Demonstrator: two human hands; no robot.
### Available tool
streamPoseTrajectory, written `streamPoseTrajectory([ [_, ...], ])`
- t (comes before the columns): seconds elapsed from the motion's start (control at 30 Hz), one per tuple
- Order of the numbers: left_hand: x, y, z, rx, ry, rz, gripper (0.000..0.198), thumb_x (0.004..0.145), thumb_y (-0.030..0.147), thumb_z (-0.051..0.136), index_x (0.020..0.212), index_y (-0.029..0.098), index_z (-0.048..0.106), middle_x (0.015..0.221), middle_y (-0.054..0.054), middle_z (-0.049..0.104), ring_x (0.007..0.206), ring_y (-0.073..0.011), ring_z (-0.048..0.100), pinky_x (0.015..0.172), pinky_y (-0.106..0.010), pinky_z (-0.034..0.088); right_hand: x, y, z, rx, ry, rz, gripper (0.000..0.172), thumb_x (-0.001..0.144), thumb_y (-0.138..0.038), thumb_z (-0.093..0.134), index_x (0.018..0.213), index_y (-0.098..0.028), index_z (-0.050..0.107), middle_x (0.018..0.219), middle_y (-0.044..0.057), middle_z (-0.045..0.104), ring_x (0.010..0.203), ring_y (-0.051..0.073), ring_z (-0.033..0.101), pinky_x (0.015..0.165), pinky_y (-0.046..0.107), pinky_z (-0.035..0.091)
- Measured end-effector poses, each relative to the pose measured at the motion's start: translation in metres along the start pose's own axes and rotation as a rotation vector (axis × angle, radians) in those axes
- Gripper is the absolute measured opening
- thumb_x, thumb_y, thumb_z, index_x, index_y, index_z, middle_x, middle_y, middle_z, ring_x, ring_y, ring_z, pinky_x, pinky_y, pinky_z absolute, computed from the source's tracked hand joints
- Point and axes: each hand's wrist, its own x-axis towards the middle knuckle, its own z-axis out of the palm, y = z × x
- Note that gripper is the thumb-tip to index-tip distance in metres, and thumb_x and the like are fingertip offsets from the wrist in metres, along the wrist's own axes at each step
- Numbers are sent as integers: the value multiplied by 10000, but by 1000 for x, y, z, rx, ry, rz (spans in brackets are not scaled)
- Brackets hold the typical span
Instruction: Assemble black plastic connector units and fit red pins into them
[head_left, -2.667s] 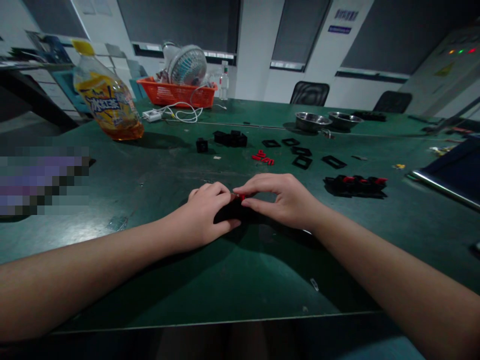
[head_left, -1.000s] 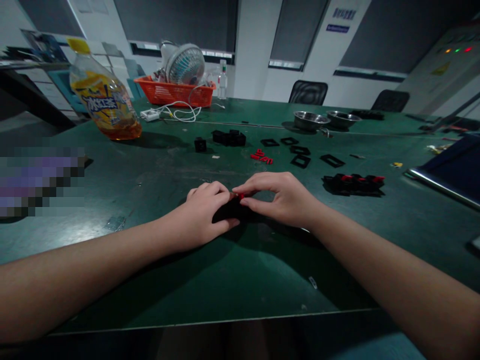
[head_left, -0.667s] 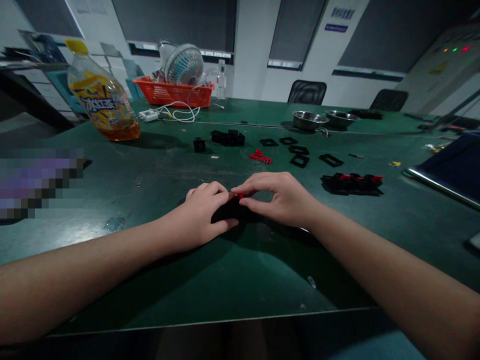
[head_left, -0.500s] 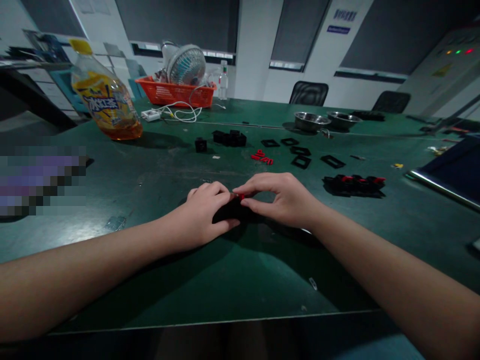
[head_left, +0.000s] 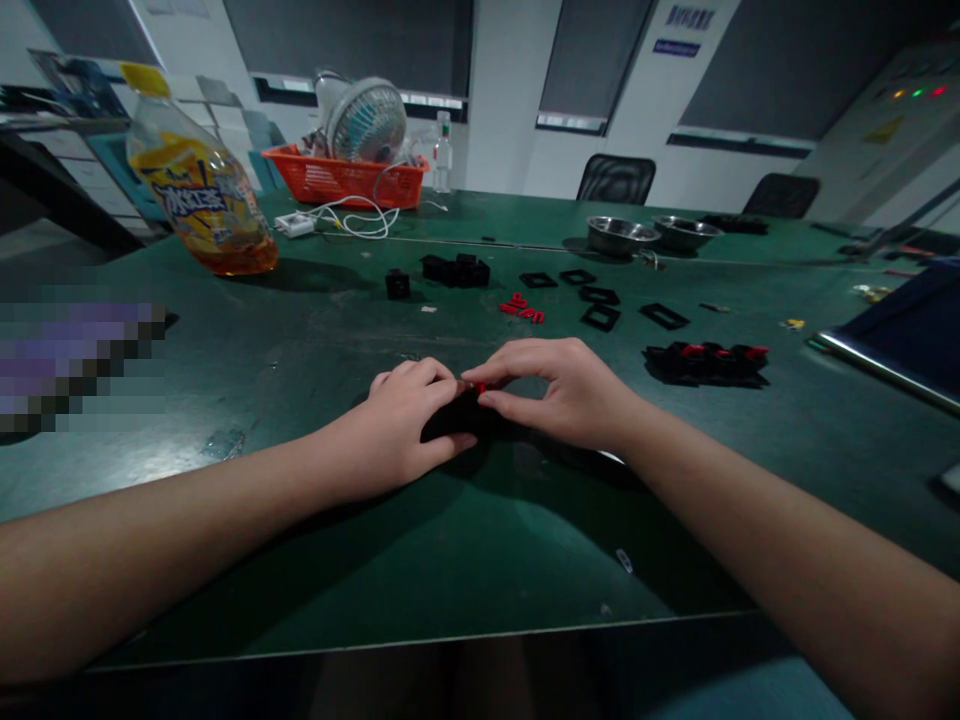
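Near the middle of the green table, my left hand [head_left: 409, 420] is closed around a dark block [head_left: 450, 418], its thumb along the near side. My right hand [head_left: 562, 392] pinches a small red piece [head_left: 481, 388] between thumb and fingertips, at the block's top right. The hands meet there, and much of the block is hidden or lost in shadow. Farther back lie several loose red pieces [head_left: 523, 308], several flat black frames [head_left: 601, 317], a small black cube [head_left: 397, 285] and a cluster of black blocks [head_left: 456, 271]. On the right sits a black assembly with red parts [head_left: 706, 364].
A tilted-looking drink bottle [head_left: 202, 195] stands at the back left, beside a white cable [head_left: 352, 218] and a red basket [head_left: 345, 183] holding a fan. Two metal bowls [head_left: 619, 235] are at the back. A dark blue object [head_left: 907, 325] with a shiny edge lies right.
The whole view has shifted slightly, so things appear a little higher and farther left. Both hands keep nearly the same pose on the block and red piece.
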Motion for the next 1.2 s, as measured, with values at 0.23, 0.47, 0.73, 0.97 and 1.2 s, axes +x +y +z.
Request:
streamPoseTrajectory([
  [0.23, 1, 1, -2, -13, -14, -15, 329, 852, 385, 562, 1103, 177, 604, 1175, -109, 547, 1099, -284, 487, 968, -494, 398, 0, 0, 0, -19, 2, -19, 225, 844, -184, 626, 1048, -166, 721, 928, 66, 737, 840, 165, 663, 772, 303, 513],
  [0.47, 0, 0, 0, 1, -1, 0, 337, 856, 393, 554, 1107, 174, 603, 1159, -109, 549, 1087, -288, 490, 945, -491, 413, 0, 1, 0, -20, 0, -16, 228, 845, -190, 630, 1053, -167, 721, 938, 66, 737, 843, 165, 665, 775, 301, 512],
  [0.73, 0, 1, -1, -15, -7, -2, 327, 853, 388, 555, 1100, 179, 604, 1161, -106, 550, 1087, -284, 491, 954, -489, 408, 1, 0, 0, -13, -1, -9, 232, 843, -185, 628, 1055, -166, 721, 940, 71, 739, 843, 168, 664, 771, 305, 517],
  [0.97, 0, 1, -2, -12, -5, -7, 321, 855, 396, 552, 1097, 191, 600, 1165, -104, 551, 1089, -288, 490, 951, -494, 409, 0, 0, 0, -10, -6, -4, 230, 847, -193, 623, 1055, -181, 723, 949, 66, 737, 845, 168, 663, 781, 313, 513],
  [1.2, 1, 1, -2, -16, -10, -13, 326, 853, 389, 556, 1098, 179, 602, 1167, -110, 550, 1091, -287, 489, 957, -492, 406, 0, 1, 0, -20, -11, -10, 243, 847, -187, 620, 1068, -166, 719, 948, 70, 736, 858, 166, 663, 788, 299, 504],
])
